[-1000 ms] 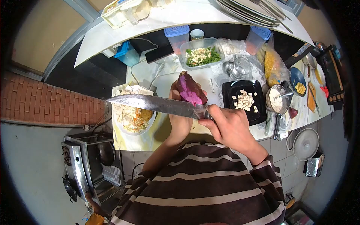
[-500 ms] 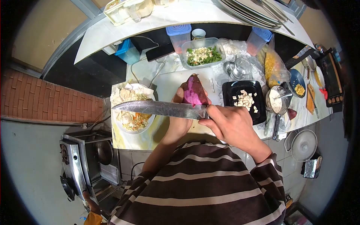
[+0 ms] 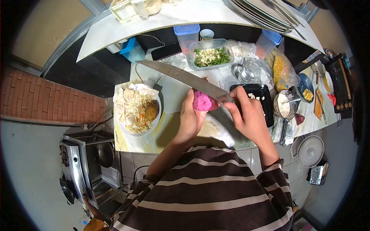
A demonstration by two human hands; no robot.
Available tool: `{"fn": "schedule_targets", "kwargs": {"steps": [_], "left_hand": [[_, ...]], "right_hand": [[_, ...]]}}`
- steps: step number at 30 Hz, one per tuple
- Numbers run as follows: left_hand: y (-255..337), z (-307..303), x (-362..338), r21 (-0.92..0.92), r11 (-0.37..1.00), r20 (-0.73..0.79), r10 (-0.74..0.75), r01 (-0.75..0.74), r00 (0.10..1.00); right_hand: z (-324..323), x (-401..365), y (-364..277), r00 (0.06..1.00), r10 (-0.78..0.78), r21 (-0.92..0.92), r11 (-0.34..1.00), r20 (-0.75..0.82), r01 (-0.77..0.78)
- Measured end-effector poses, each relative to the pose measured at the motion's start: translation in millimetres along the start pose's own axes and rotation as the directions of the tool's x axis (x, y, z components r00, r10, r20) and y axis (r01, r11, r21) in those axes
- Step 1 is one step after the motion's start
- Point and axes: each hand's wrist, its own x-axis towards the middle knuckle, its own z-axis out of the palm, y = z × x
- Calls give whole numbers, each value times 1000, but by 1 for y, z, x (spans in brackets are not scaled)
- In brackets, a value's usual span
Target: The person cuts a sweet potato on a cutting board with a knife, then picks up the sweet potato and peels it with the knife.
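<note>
In my left hand (image 3: 191,120) is a partly peeled purple sweet potato (image 3: 202,101), its pink-purple flesh facing me. The fingers wrap round it from the left. My right hand (image 3: 248,115) grips a large kitchen knife (image 3: 179,76) near the base of its blade. The blade slants up to the left over the far end of the sweet potato; its contact there I cannot make out. Beneath lies a white cutting board (image 3: 169,89). Just beyond my right hand, a black square dish (image 3: 263,89) holds small pale cubes, partly hidden.
A plate (image 3: 154,125) of shredded vegetables stands left. Behind the board sits a plastic container (image 3: 211,67) of chopped greens. Right are a saucepan (image 3: 285,109) with white contents and a blue pan (image 3: 304,81). Another person's arm (image 3: 93,210) shows at lower left, by the stove (image 3: 75,161).
The knife has swung from nearly level to slanting up leftward, and its tip has risen. The sweet potato has tilted, so its near end faces me. My right hand has moved slightly right.
</note>
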Motion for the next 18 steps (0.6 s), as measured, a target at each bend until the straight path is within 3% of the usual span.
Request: {"fn": "schedule_targets", "kwargs": {"steps": [3,6,10,16,18], "left_hand": [[-9,-20,4,29,999,-109,23,-20,994],[-8,-31,1,-5,1000,-1,3,-3,1000],[-5,-33,2,28,998,-8,-53,53,999],[0,-21,2,99,995,-2,6,-5,1000],[5,-15,1,198,978,77,49,-64,996]], "right_hand": [[1,-7,0,998,-11,36,999,55,9],[-1,-13,-4,990,-45,32,999,137,41],[-2,-15,-5,979,-75,-2,997,190,77],[0,-17,-1,975,-86,3,996,204,88],[-2,-18,-3,975,-87,-5,996,203,90]]}}
